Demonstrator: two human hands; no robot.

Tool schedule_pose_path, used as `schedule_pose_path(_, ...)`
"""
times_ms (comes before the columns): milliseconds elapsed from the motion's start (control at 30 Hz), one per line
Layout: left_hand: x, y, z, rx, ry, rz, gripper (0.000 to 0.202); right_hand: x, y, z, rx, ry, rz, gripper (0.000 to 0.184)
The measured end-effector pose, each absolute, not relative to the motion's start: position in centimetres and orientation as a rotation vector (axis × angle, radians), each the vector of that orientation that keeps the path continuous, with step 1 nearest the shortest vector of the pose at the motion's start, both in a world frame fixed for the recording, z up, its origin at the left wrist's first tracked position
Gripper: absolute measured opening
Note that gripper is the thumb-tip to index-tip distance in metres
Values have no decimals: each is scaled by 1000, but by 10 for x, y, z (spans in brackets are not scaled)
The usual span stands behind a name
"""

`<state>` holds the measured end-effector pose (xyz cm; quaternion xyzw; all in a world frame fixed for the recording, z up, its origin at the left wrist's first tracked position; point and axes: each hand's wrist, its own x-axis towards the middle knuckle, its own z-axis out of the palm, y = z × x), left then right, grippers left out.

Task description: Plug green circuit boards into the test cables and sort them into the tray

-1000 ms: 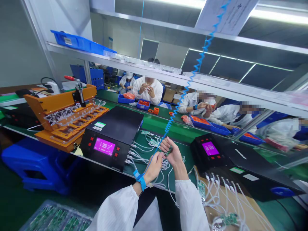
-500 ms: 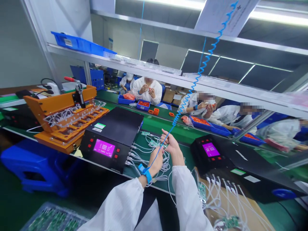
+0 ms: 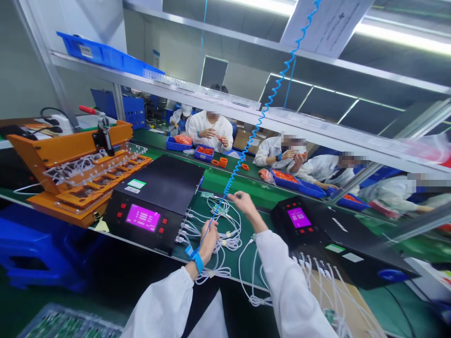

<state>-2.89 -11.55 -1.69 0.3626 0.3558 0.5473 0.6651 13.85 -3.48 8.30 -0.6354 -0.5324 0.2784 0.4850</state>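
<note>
My left hand (image 3: 208,238) is low over the green bench beside white cables (image 3: 230,239), its fingers curled; whatever is in them is hidden. Around that wrist is a blue wrist strap (image 3: 194,258), from which a blue coiled cord (image 3: 259,123) rises. Farther forward and to the right, my right hand (image 3: 244,205) is closed, with its thumb side at the cord. I cannot make out what it holds, if anything. Small green circuit boards (image 3: 221,210) on cable ends lie between and beyond my hands.
Black test boxes with lit purple screens stand left (image 3: 143,218) and right (image 3: 299,217). An orange clamp fixture (image 3: 81,188) is at far left. Over the bench runs a shelf (image 3: 197,96). Co-workers sit opposite, by blue bins (image 3: 204,153) of orange parts. A blue stool (image 3: 42,263) stands below.
My hands have moved apart: the left drew back toward the left, the right went forward. More of the cables between them shows. The camera view has shifted slightly.
</note>
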Motion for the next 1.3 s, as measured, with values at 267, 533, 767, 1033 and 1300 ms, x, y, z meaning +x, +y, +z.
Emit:
schedule_pose_path(267, -14, -97, 23, 691, 721, 1256, 71, 111, -31, 25, -1927, -1796, 359, 14)
schedule_pose_path(533, -6, -76, 18, 637, 812, 1209, 63, 108, -38, 35, -2068, -2017, 150, 30)
schedule_pose_path(767, -11, -75, 7, 688, 891, 1206, 67, 110, -67, 59, -1979, -2154, -26, 18)
schedule_pose_path(1033, -13, -85, 9, 827, 768, 1150, 69, 118, -90, 64, -1864, -2283, -135, 20)
schedule_pose_path(1300, -11, -86, 17, 916, 716, 1076, 61, 134, -81, 66, -1914, -2017, -90, 10)
